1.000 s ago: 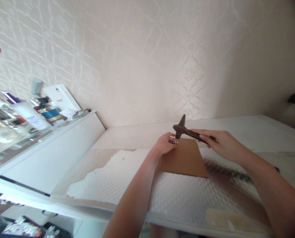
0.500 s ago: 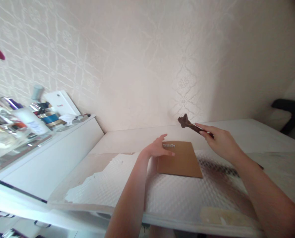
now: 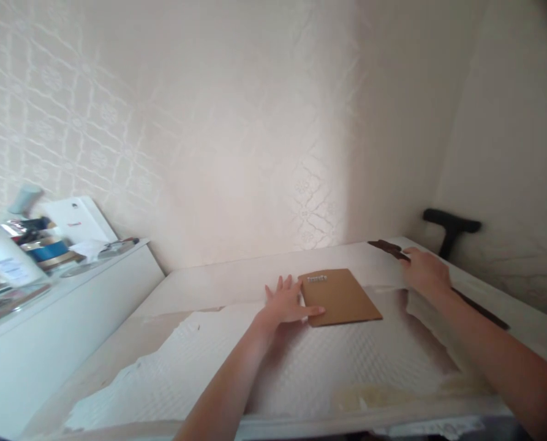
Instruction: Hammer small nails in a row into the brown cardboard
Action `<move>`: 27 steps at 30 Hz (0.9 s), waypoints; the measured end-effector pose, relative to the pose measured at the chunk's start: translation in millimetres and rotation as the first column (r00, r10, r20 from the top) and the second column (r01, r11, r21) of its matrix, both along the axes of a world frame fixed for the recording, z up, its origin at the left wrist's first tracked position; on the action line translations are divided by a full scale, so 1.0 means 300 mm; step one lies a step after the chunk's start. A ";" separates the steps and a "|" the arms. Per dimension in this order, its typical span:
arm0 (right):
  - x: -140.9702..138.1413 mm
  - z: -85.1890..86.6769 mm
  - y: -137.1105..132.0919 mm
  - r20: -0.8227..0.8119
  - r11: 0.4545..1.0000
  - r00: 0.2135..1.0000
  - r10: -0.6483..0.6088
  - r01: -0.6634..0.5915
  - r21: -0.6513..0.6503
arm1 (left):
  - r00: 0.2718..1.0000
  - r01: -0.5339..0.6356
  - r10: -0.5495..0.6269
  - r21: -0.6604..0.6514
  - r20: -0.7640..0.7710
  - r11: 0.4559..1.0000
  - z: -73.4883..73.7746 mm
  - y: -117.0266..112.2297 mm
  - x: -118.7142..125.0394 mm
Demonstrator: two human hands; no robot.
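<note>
My left hand [image 3: 288,304] lies at the left edge of a piece of brown cardboard [image 3: 344,300]. Its fingers are spread and its thumb rests on the cardboard's top. A short row of small silvery pieces [image 3: 317,278] sits near the far left corner, too small to name. Farther right, my right hand [image 3: 424,269] is closed around the handle of a dark brown hammer-like tool [image 3: 386,246]. The tool's head points left, low by the table's far edge; I cannot tell whether it touches the tabletop. A long dark strip [image 3: 482,308] lies beyond my right forearm.
Under the cardboard is a white quilted-looking sheet [image 3: 199,343] with ragged edges on the white table [image 3: 236,278]. On the left, a white cabinet [image 3: 103,312] carries bottles, jars and a white box [image 3: 80,219]. A black T-shaped object [image 3: 451,226] stands beyond the right edge.
My right hand has moved right and down with the hammer-like tool, away from above the cardboard. My left hand's fingers have spread wider at the cardboard's edge. The view has turned right.
</note>
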State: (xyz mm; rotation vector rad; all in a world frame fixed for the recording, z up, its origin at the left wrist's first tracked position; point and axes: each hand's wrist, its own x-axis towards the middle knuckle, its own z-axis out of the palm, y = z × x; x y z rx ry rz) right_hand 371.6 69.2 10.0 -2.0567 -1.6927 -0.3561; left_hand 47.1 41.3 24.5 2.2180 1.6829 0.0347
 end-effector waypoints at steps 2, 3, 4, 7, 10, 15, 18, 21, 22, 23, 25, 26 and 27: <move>0.054 -0.022 0.007 -0.011 0.996 0.996 -0.091 0.091 -0.007 | 0.999 0.041 -0.041 0.006 0.022 0.999 -0.011 0.026 0.104; 0.073 -0.030 0.012 -0.016 0.991 0.991 -0.135 0.134 -0.010 | 0.998 0.053 -0.053 0.016 0.031 0.998 -0.016 0.039 0.156; 0.089 -0.036 0.017 -0.019 0.986 0.986 -0.166 0.166 -0.013 | 0.997 0.064 -0.065 0.027 0.039 0.998 -0.022 0.050 0.205; 0.113 -0.038 0.035 -0.028 0.983 0.983 -0.183 0.182 -0.023 | 0.995 0.080 -0.083 0.059 0.053 0.995 -0.035 0.079 0.332; 0.110 -0.027 0.057 -0.073 0.973 0.971 -0.226 0.223 -0.051 | 0.993 0.098 -0.103 0.085 0.065 0.992 -0.038 0.098 0.419; 0.098 -0.023 0.084 -0.121 0.948 0.944 -0.308 0.293 -0.126 | 0.990 0.122 -0.127 0.085 0.058 0.989 -0.031 0.109 0.475; 0.101 -0.013 0.081 -0.091 0.946 0.952 -0.293 0.275 -0.170 | 0.990 0.095 -0.105 0.099 0.094 0.991 -0.016 0.083 0.444; 0.078 0.052 0.033 -0.082 0.970 0.970 -0.228 0.219 -0.103 | 0.980 0.049 -0.083 0.180 0.181 0.982 0.034 -0.007 0.363; 0.058 0.089 -0.002 -0.090 0.985 0.981 -0.171 0.167 -0.050 | 0.974 0.044 -0.091 0.222 0.208 0.974 0.062 -0.058 0.326; 0.032 0.129 -0.051 -0.105 0.995 0.990 -0.089 0.092 0.026 | 0.965 0.025 -0.096 0.276 0.246 0.961 0.093 -0.120 0.284; -0.033 0.208 -0.191 -0.130 0.968 0.977 0.168 -0.138 0.211 | 0.941 -0.017 -0.129 0.424 0.313 0.905 0.159 -0.271 0.190; -0.068 0.238 -0.279 -0.136 0.922 0.947 0.290 -0.239 0.304 | 0.933 -0.037 -0.153 0.510 0.325 0.860 0.189 -0.354 0.139; -0.103 0.258 -0.373 -0.149 0.877 0.910 0.388 -0.314 0.364 | 0.926 -0.062 -0.176 0.593 0.335 0.803 0.214 -0.438 0.086</move>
